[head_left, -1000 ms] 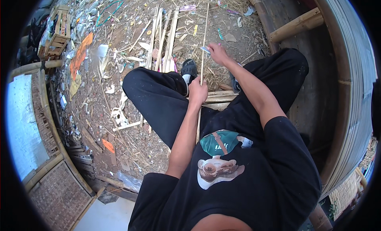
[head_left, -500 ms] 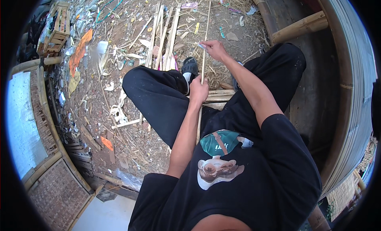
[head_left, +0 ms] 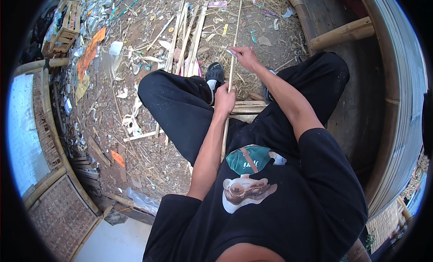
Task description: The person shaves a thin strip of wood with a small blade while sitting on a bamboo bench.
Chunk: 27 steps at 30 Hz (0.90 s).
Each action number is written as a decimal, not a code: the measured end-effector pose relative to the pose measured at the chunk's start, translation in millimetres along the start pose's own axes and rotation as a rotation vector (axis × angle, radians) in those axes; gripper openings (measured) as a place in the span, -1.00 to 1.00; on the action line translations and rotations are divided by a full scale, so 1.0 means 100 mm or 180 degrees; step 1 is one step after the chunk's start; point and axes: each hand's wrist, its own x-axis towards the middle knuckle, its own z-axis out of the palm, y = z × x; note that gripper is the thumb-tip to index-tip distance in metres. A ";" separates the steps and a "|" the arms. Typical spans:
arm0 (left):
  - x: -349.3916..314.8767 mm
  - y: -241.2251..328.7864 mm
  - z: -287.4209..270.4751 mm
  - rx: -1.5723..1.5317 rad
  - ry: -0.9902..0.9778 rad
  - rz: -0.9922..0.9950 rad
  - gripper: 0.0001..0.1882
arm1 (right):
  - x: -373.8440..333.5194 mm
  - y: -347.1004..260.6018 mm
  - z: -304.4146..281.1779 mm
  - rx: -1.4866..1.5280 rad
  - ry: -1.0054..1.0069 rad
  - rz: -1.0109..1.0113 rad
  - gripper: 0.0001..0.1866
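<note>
Outdoors, a seated person works a thin pale strip [head_left: 232, 73] that runs lengthwise between the knees [head_left: 151, 84], the left hand [head_left: 224, 100] wrapped around it and the right hand [head_left: 246, 59] pinching a small flat piece [head_left: 232, 52] at the strip farther up. Compared with a second ago, the right hand reaches farther left across the strip and the flat piece shows only a sliver; the left hand's grasp is unchanged. The pinch hides most of that piece (its kind is hard to make out), the strip's near end disappears at the dark shirt [head_left: 288, 199], and the right shoe [head_left: 267, 93] is mostly hidden. The strip's far end juts over littered ground [head_left: 158, 172], right of several loose strips [head_left: 196, 36] and well apart from a bamboo pole [head_left: 343, 33].
</note>
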 end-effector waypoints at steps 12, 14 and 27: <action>-0.05 0.02 -0.01 -0.0980 -0.0440 -0.0425 -0.72 | -0.02 0.04 -0.02 0.0135 0.0026 -0.0169 -0.76; -0.07 0.05 -0.03 -0.1299 -0.0560 -0.0623 -0.71 | -0.03 0.03 -0.04 0.0143 -0.0045 -0.0071 -0.76; 0.05 0.01 0.01 -0.1144 -0.0651 -0.0567 -0.77 | 0.06 -0.14 -0.45 0.0224 0.0438 0.0455 -0.74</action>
